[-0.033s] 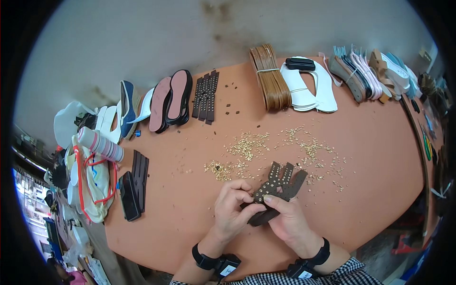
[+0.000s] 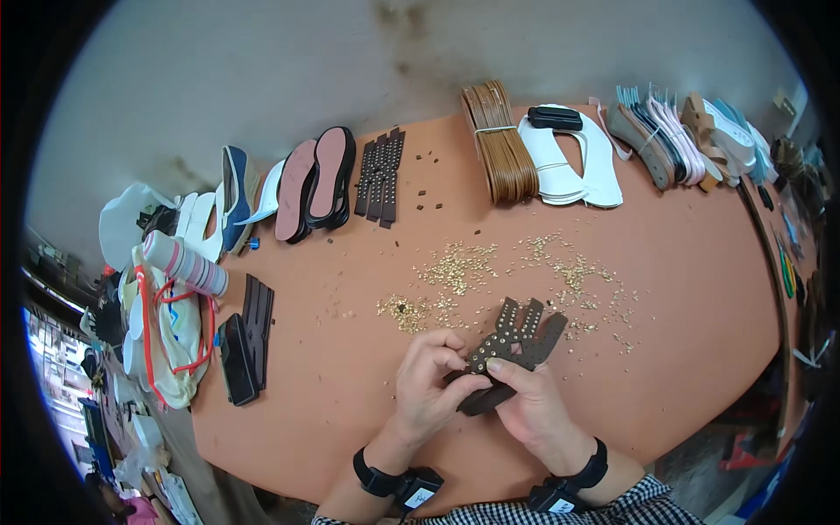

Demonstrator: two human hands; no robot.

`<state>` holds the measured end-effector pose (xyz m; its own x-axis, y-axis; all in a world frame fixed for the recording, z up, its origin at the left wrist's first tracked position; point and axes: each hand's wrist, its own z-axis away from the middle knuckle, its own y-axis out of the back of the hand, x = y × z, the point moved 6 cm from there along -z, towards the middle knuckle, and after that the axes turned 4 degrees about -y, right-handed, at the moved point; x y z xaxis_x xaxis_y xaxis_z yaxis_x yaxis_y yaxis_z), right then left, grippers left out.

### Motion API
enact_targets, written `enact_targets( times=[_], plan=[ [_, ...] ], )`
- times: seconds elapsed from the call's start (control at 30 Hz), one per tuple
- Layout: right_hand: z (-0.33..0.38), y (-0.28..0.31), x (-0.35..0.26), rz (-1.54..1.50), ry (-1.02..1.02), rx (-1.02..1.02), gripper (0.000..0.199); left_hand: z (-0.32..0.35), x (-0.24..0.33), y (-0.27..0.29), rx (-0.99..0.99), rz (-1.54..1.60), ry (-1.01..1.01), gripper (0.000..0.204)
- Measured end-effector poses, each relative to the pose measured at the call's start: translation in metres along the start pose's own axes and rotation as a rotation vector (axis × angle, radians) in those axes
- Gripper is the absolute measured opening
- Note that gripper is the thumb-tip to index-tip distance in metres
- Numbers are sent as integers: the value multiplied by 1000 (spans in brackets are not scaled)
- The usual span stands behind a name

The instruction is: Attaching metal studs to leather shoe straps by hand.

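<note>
A dark brown strappy shoe upper (image 2: pixel 522 344), set with rows of gold studs, is held up above the near middle of the table. My right hand (image 2: pixel 525 402) grips it from the right, thumb pressed on the studded face and fingers mostly hidden behind. At its left edge my left hand (image 2: pixel 429 376) is closed, with thumb and fingertips pinching the edge; whether a stud is also between them cannot be made out. Just beyond the upper lie loose gold studs (image 2: pixel 459 269) in scattered heaps, with more studs (image 2: pixel 573 276) to the right.
At the back stand a studded strap piece (image 2: pixel 380 179), pink-topped soles (image 2: pixel 331 179), a brown strip bundle (image 2: pixel 499 144), white cut-outs (image 2: pixel 604 171) and several shoes (image 2: pixel 661 140). On the left are a phone (image 2: pixel 238 359), dark strips (image 2: pixel 257 315), a striped cup (image 2: pixel 188 262) and a bag (image 2: pixel 179 350).
</note>
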<state>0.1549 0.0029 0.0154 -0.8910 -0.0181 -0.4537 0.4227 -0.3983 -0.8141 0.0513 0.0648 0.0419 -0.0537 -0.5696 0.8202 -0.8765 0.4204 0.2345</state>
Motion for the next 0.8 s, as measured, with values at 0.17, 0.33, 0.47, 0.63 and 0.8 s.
enact_targets(
  times=[0.17, 0.33, 0.47, 0.63, 0.8],
  plan=[
    [-1, -1, 0, 83, 43, -30, 20, 11, -13, 0, 9, 139, 223, 41],
    [3, -10, -2, 171, 53, -96, 22, 0, 6, 7, -14, -94, 3, 40],
    [-2, -4, 3, 140, -18, -97, 25, 0, 9, 10, 20, -114, -167, 39],
    [-1, 0, 5, 18, -40, -16, 23, -1, 17, 9, 57, -225, -252, 31],
    [-2, 2, 6, 46, 19, 23, 22, -6, 19, 5, -34, -327, -245, 22]
  ],
)
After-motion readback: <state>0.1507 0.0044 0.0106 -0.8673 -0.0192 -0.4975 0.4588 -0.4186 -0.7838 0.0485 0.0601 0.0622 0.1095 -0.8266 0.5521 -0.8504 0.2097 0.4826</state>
